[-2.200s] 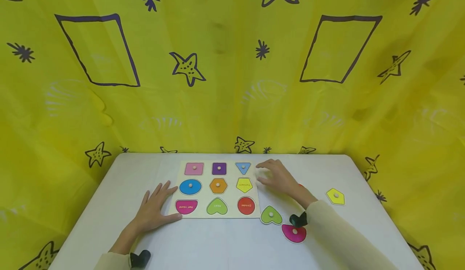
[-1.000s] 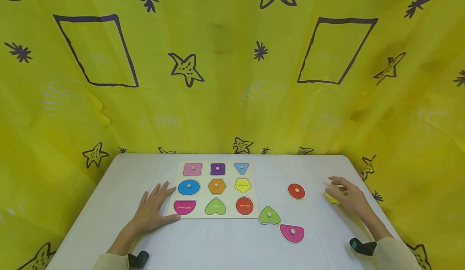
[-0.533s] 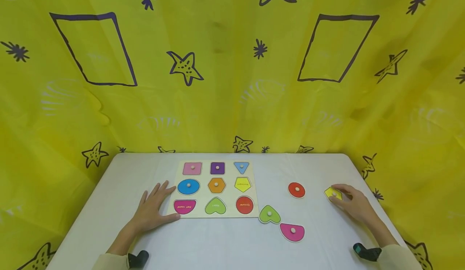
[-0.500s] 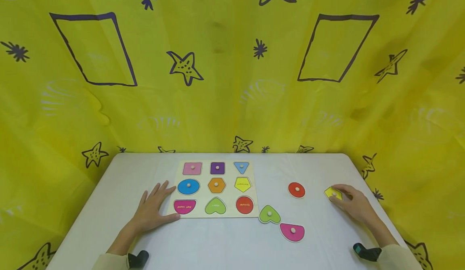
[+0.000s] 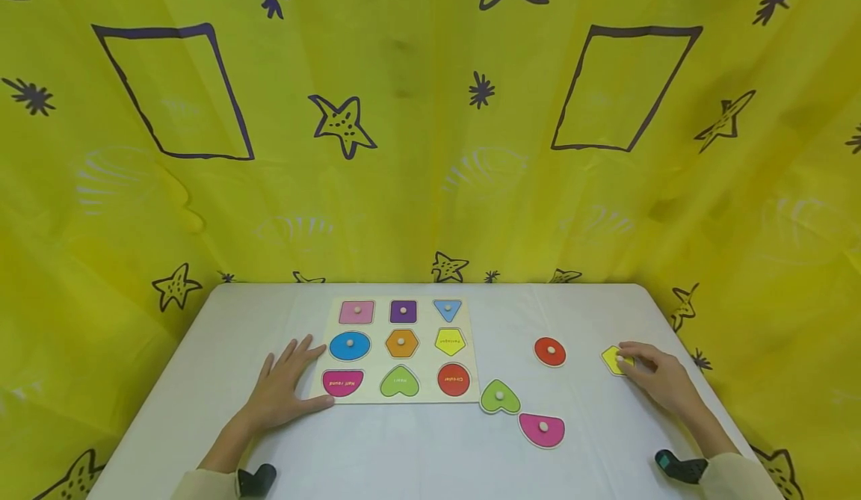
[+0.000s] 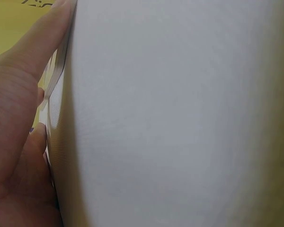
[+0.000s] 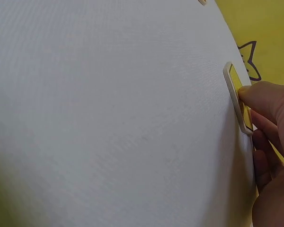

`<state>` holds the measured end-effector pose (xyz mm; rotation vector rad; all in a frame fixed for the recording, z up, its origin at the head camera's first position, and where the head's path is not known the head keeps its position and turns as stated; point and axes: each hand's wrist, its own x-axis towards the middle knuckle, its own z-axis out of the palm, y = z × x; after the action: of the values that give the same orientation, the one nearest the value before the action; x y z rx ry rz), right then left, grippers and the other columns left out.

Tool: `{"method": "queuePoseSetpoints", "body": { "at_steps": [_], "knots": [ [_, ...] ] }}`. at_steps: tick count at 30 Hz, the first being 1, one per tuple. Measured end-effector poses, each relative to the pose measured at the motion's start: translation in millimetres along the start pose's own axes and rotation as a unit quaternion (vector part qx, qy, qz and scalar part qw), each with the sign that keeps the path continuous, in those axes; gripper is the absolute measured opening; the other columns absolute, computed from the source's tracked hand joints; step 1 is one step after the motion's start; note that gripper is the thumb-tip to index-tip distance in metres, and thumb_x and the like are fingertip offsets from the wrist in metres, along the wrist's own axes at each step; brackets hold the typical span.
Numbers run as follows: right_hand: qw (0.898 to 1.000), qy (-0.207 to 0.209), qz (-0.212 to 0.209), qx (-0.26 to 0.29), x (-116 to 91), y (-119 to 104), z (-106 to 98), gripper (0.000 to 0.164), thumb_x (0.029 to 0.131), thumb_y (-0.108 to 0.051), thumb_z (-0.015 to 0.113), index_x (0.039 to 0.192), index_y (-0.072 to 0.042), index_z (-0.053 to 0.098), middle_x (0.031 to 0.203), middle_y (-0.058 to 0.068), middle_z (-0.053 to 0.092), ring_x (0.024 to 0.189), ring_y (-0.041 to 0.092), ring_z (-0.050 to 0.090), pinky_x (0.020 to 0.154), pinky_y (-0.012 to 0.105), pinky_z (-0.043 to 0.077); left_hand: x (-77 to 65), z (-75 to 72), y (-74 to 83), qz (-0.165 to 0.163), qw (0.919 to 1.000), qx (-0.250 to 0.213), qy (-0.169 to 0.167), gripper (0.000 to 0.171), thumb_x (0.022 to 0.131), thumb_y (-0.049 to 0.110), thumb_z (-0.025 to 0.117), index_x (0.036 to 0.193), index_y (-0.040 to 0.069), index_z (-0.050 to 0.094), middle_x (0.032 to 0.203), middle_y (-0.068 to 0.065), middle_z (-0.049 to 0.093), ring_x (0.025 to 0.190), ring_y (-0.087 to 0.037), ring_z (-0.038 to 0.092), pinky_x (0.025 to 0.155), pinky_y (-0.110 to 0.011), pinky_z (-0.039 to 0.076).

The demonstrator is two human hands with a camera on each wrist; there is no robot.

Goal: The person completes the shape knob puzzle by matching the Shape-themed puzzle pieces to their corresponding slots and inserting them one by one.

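Observation:
My left hand lies spread on the table, its thumb and index finger at the left edge of a pale shape puzzle board. At the far right, the thumb and index finger of my right hand pinch the knob of a yellow pentagon puzzle piece. In the right wrist view the pentagon piece shows edge-on, close over the white surface. Knobbed pieces sit in the board's upper two rows, except the printed pentagon slot. The bottom row shows printed half round, heart and circle slots.
Between the board and my right hand lie a red circle piece, a green heart piece near the board's corner, and a magenta half-round piece. A yellow patterned curtain hangs behind the white table.
My right hand has moved from the board's upper right corner to the far right, uncovering the red circle, and its fingers have closed on the pentagon's knob. The left hand stays put.

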<state>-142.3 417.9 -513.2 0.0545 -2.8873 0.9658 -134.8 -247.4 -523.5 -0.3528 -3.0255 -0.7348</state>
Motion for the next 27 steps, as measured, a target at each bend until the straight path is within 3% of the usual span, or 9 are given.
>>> {"method": "queuePoseSetpoints", "body": {
  "at_steps": [11, 14, 16, 18, 27],
  "knots": [
    [1.000, 0.004, 0.004, -0.003, -0.2, -1.4, -0.5, 0.031, 0.099, -0.032, 0.071, 0.116, -0.006, 0.074, 0.135, 0.020, 0.065, 0.129, 0.045, 0.053, 0.084, -0.005, 0.032, -0.4, -2.1, 2.4, -0.003, 1.0000, 0.001, -0.002, 0.099, 0.072, 0.061, 0.084, 0.151, 0.012, 0.051, 0.162, -0.022, 0.035, 0.151, -0.048, 0.019, 0.116, -0.076, 0.004],
    [1.000, 0.005, 0.008, -0.001, -0.9, -3.5, -0.6, 0.032, 0.099, -0.031, 0.071, 0.116, -0.004, 0.074, 0.135, 0.022, 0.064, 0.130, 0.047, 0.052, 0.102, 0.019, 0.047, -0.2, -2.3, 2.8, -0.004, 1.0000, 0.000, -0.002, 0.099, 0.072, 0.061, 0.084, 0.151, 0.012, 0.051, 0.162, -0.022, 0.035, 0.151, -0.048, 0.019, 0.116, -0.076, 0.004],
    [1.000, 0.004, 0.014, 0.005, -1.5, -5.3, -0.7, 0.033, 0.099, -0.030, 0.071, 0.117, -0.003, 0.073, 0.136, 0.024, 0.063, 0.131, 0.049, 0.050, 0.108, 0.045, 0.048, -0.1, -2.4, 2.9, -0.005, 1.0000, 0.002, -0.003, 0.099, 0.072, 0.062, 0.083, 0.152, 0.012, 0.051, 0.163, -0.021, 0.035, 0.152, -0.048, 0.019, 0.116, -0.076, 0.004],
    [1.000, 0.006, 0.019, 0.011, -1.8, -5.6, -0.1, 0.033, 0.100, -0.029, 0.070, 0.117, -0.001, 0.073, 0.136, 0.025, 0.063, 0.132, 0.052, 0.049, 0.103, 0.065, 0.042, -0.1, -2.3, 2.7, -0.006, 1.0000, 0.004, -0.004, 0.099, 0.072, 0.062, 0.083, 0.152, 0.013, 0.051, 0.163, -0.021, 0.035, 0.152, -0.048, 0.019, 0.116, -0.076, 0.004],
    [1.000, 0.013, 0.018, 0.001, 0.1, -2.3, 2.6, 0.033, 0.099, -0.028, 0.071, 0.116, 0.000, 0.073, 0.132, 0.026, 0.065, 0.129, 0.051, 0.052, 0.103, 0.065, 0.043, -0.5, -3.4, 2.6, -0.007, 1.0000, 0.001, -0.006, 0.099, 0.072, 0.063, 0.083, 0.152, 0.014, 0.050, 0.163, -0.021, 0.034, 0.152, -0.048, 0.019, 0.117, -0.075, 0.003]
  ]
}}
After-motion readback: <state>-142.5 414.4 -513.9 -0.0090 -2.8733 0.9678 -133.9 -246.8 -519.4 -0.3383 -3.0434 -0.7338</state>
